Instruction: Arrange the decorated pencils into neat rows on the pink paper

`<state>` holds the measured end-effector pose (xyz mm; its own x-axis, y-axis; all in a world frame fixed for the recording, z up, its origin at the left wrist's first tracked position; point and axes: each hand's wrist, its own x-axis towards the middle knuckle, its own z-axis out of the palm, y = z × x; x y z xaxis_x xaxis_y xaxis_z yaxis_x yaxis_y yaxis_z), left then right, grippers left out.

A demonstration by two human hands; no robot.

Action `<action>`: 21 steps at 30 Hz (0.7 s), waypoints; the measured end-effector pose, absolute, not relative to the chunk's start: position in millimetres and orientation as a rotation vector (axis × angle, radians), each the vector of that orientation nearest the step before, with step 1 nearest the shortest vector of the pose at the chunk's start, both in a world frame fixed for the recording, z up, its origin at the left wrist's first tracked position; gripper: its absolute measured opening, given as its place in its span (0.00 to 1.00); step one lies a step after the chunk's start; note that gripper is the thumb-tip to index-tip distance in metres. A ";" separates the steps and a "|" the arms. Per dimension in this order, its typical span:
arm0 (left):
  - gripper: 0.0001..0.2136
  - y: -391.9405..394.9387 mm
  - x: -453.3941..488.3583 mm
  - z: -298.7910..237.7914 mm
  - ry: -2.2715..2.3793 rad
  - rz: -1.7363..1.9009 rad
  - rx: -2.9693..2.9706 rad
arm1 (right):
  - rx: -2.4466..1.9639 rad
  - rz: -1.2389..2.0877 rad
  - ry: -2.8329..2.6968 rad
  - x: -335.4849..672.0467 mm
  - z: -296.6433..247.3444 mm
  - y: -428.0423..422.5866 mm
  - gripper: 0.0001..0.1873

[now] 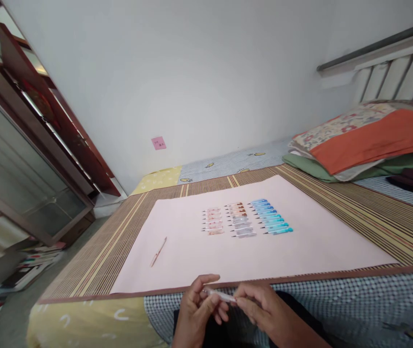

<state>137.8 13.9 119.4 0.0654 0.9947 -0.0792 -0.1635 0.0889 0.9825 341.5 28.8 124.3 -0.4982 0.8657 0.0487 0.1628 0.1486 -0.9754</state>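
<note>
Close in front of me, just past the near edge of the bed, a whitish pen (222, 295) lies between my two hands. My left hand (198, 308) grips one end, with thumb and fingers around it. The thumb and fingers of my right hand (260, 305) pinch the other end. Beyond them, a single slim pen (158, 252) rests slanted on a pale pink sheet (192, 261). Three neat columns of pens lie further back: pinkish pens (212, 221), brown-and-grey pens (240, 220) and blue-to-teal pens (270, 216), dark tips pointing left.
A striped mat (108, 246) lies under the sheet on the bed. Pillows (369, 130) and folded cloths are piled at the right, by a white headboard (398, 75). On the wall is a pink note (159, 142). A glass-paned door (28, 159) stands at the left.
</note>
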 end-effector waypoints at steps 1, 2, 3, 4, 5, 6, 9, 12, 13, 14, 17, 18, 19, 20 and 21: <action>0.25 13.6 136.4 120.6 1.064 1.149 1.077 | -0.944 1.498 -1.785 342.2 123.9 28.8 0.26; 0.24 13.2 135.3 121.0 1.052 1.122 1.100 | -0.899 1.596 -1.788 342.7 123.5 28.8 0.28; 0.23 12.8 134.6 120.6 1.048 1.104 1.120 | -0.860 1.671 -1.789 342.9 123.2 28.8 0.29; 0.23 12.3 134.3 119.5 1.050 1.095 1.132 | -0.835 1.705 -1.789 343.0 123.3 28.6 0.30; 0.23 11.8 134.4 118.0 1.057 1.099 1.135 | -0.825 1.703 -1.789 342.7 123.8 28.4 0.30; 0.24 11.3 134.9 116.3 1.066 1.111 1.133 | -0.826 1.675 -1.787 342.2 124.6 28.1 0.30; 0.25 10.2 138.5 111.4 1.103 1.139 1.122 | -0.786 1.569 -1.797 338.7 126.4 27.0 0.27; 0.28 11.2 142.3 106.0 1.196 1.183 1.080 | -0.775 1.439 -1.870 333.0 119.8 26.9 0.26; 0.29 12.2 142.9 103.4 1.238 1.195 1.052 | -0.828 1.347 -1.909 331.1 115.3 27.3 0.25; 0.30 13.5 142.9 100.3 1.279 1.194 1.020 | -0.900 1.241 -1.949 329.4 110.4 27.9 0.24; 0.32 16.8 139.8 89.8 1.332 1.115 0.949 | -1.070 1.011 -2.017 327.8 97.9 30.2 0.17; 0.33 17.3 138.3 86.8 1.312 1.097 0.938 | -1.088 0.997 -2.022 328.5 95.9 31.0 0.16; 0.33 17.4 136.8 84.5 1.277 1.103 0.933 | -1.097 1.005 -2.016 329.6 94.9 31.6 0.14; 0.34 17.1 135.6 83.0 1.227 1.125 0.931 | -1.102 1.022 -2.003 331.0 94.7 32.1 0.14; 0.34 16.5 134.7 82.2 1.169 1.156 0.932 | -1.105 1.040 -1.986 332.5 94.9 32.4 0.15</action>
